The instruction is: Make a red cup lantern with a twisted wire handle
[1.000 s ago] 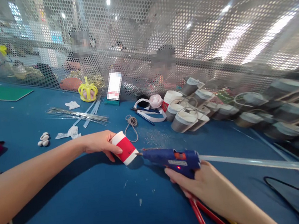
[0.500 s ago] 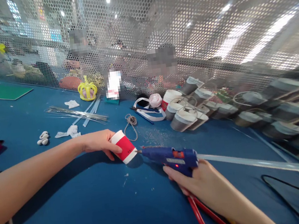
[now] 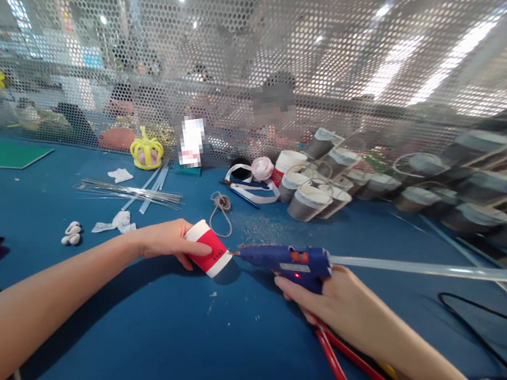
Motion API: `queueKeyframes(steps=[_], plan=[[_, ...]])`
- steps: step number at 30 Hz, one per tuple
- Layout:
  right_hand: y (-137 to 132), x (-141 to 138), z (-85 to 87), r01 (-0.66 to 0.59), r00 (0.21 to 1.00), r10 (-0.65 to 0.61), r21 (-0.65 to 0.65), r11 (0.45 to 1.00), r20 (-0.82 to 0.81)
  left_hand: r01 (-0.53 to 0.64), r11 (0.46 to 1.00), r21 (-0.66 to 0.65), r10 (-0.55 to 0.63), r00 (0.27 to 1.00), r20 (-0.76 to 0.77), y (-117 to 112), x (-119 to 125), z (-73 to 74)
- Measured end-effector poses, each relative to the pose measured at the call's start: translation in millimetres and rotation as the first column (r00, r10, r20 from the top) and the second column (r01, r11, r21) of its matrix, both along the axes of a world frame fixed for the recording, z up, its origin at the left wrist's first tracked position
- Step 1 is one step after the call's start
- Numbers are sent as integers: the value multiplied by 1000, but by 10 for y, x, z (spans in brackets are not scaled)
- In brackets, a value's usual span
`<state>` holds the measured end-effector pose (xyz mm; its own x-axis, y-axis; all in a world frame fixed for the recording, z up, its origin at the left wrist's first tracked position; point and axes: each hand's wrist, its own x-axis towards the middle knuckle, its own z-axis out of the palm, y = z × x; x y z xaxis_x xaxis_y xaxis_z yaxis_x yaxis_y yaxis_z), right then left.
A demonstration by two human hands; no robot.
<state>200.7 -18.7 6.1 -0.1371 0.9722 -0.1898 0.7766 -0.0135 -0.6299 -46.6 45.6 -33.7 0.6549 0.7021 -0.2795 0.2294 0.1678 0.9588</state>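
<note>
My left hand (image 3: 174, 243) is closed around a red and white paper cup (image 3: 209, 252), which lies tilted just above the blue table. In my right hand (image 3: 317, 297) is a blue hot glue gun (image 3: 286, 263) with a small red light glowing on its side. Its nozzle is at the bottom rim of the cup. A long clear glue stick (image 3: 422, 267) sticks out of the gun's back. Red-handled pliers (image 3: 335, 366) lie under my right wrist, their jaws hidden. Beyond the cup rests a loop of grey cord (image 3: 222, 204).
Grey-wrapped cups (image 3: 308, 201) crowd the right back. Thin wires (image 3: 135, 193), a yellow crown-like piece (image 3: 146, 153) and white pebble-like pieces (image 3: 71, 234) lie at left. A perforated metal screen (image 3: 207, 52) bounds the back, with people behind it. A black cable (image 3: 477, 329) runs at right.
My left thumb has shifted slightly along the cup, and the cup's printed text shows a little more. The glue gun stays at the cup's rim. The whole view has shifted slightly.
</note>
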Motion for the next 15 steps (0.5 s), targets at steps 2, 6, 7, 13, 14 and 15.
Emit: queueKeyframes(steps=[2, 6, 7, 13, 14, 15], plan=[[12, 13, -6, 11, 1000, -11, -10, 1000, 3, -2, 1000, 7, 2, 1000, -3, 2, 3, -16], [-5, 38, 5, 44, 997, -46, -35, 998, -62, -11, 999, 49, 10, 1000, 9, -2, 20, -15], [-16, 43, 13, 43, 995, -45, -27, 999, -93, -25, 997, 67, 23, 1000, 18, -6, 27, -7], [-64, 64, 78, 12, 978, 7, 89, 996, -209, -201, 958, 206, 190, 979, 74, -60, 88, 71], [-64, 68, 88, -2, 977, 20, 86, 996, -213, -218, 952, 213, 205, 975, 84, -70, 97, 80], [-62, 71, 96, -12, 976, 30, 83, 996, -217, -232, 949, 214, 216, 972, 94, -79, 105, 86]])
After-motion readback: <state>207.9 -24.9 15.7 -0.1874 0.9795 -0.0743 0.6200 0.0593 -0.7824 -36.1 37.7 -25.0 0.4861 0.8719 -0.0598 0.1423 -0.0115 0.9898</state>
